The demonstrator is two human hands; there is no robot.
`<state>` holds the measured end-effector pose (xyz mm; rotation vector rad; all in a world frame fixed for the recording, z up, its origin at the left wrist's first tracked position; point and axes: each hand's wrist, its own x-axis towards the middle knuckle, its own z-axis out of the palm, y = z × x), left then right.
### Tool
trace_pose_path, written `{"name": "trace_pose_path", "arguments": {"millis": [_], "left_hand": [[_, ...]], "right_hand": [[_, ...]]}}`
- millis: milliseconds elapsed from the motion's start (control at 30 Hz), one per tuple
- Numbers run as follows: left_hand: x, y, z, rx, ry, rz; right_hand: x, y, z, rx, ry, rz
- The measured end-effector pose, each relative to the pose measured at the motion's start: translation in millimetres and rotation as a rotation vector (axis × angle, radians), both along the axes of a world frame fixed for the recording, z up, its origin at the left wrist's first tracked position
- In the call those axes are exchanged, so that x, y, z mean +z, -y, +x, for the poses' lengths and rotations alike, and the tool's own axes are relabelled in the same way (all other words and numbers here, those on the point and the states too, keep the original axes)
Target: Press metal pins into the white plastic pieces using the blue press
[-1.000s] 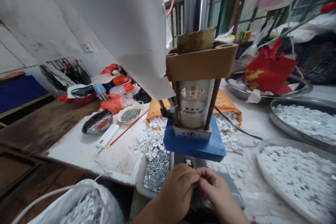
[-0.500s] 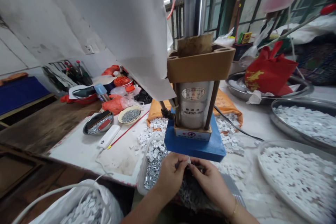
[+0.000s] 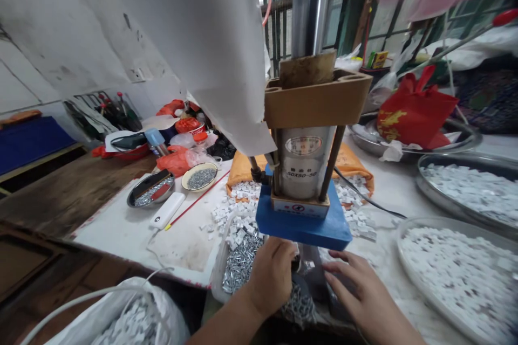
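Observation:
A small press (image 3: 304, 172) with a blue plate (image 3: 303, 225) and a steel cylinder stands in front of me. My left hand (image 3: 272, 274) reaches under the blue plate, fingers curled and their tips hidden beneath it. My right hand (image 3: 362, 291) lies to the right of the press base with fingers stretched out and flat, holding nothing. A clear tray of small metal pins (image 3: 238, 264) sits just left of my left hand. Loose white plastic pieces (image 3: 234, 215) are scattered behind the tray.
A round tray of white pieces (image 3: 457, 275) sits at the right, with more metal trays (image 3: 465, 183) behind it and a red bag (image 3: 413, 110). A white bag of pieces (image 3: 129, 318) is at lower left. Small dishes (image 3: 198, 177), a white power bank (image 3: 167, 210) and clutter lie left.
Both hands had been pinched together on a small white piece in front of the press. Now they have parted: the left reaches under the plate, the right has opened and moved right.

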<state>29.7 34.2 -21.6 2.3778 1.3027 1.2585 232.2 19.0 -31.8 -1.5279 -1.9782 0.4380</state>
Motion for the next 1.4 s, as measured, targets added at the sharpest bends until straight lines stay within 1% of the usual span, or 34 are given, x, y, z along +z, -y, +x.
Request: {"name": "trace_pose_path", "arguments": {"millis": [67, 133, 233, 300, 400, 500, 567, 600, 633, 700, 767, 833, 933, 1033, 1100, 1167, 1233, 1267, 1333, 1400], "left_hand": [[-2.5, 0, 0, 0.004, -0.007, 0.012], [-6.2, -1, 1, 0.012, 0.012, 0.012], [-11.5, 0, 1, 0.032, 0.044, -0.025], [-11.5, 2, 0, 0.049, 0.087, -0.09], [-4.0, 6, -1, 0.053, 0.178, -0.226], [4.8, 5, 0, 0.079, 0.312, -0.383], [5.4, 0, 1, 0.125, 0.439, -0.509], [3.7, -4, 1, 0.142, 0.493, -0.565], [0.9, -7, 1, 0.15, 0.533, -0.61], [-6.5, -12, 0, 0.151, 0.569, -0.655], [-13.8, -12, -3, 0.153, 0.57, -0.656], [-18.1, -7, -8, 0.155, 0.555, -0.667], [-16.7, 2, -17, 0.181, 0.495, -0.657], [-8.6, 4, -31, 0.202, 0.346, -0.558], [-3.8, 4, -43, 0.186, 0.149, -0.481], [-1.9, 4, -55, 0.186, -0.101, -0.444], [-3.9, 5, -65, 0.201, -0.325, -0.443], [-6.1, 6, -67, 0.207, -0.404, -0.445], [-12.1, 8, -70, 0.196, -0.483, -0.446], [-18.3, 9, -70, 0.179, -0.492, -0.446]], "right_hand": [[-4.5, 13, 17, 0.03, 0.224, 0.009], [-12.4, 25, 26, 0.033, 0.37, -0.007], [-23.8, 34, 27, 0.029, 0.419, -0.03], [-24.7, 31, 24, 0.013, 0.407, -0.022], [-11.9, 18, 13, 0.006, 0.314, 0.01], [10.0, 3, -9, 0.058, 0.086, 0.044], [21.3, -6, -28, 0.088, -0.049, 0.049], [24.2, -10, -37, 0.107, -0.089, 0.041], [24.9, -13, -46, 0.122, -0.115, 0.029], [20.8, -18, -59, 0.111, -0.147, 0.007], [12.7, -21, -67, 0.063, -0.178, -0.034], [5.3, -22, -70, 0.009, -0.225, -0.118], [0.8, -22, -71, -0.058, -0.263, -0.203], [2.0, -22, -71, -0.087, -0.231, -0.183], [3.3, -24, -71, -0.081, -0.218, -0.184], [4.4, -25, -71, -0.055, -0.212, -0.175], [5.3, -26, -71, -0.046, -0.187, -0.156], [5.5, -25, -72, -0.045, -0.173, -0.149], [4.9, -23, -71, -0.053, -0.171, -0.151], [2.0, -17, -67, -0.085, -0.214, -0.138]]}}
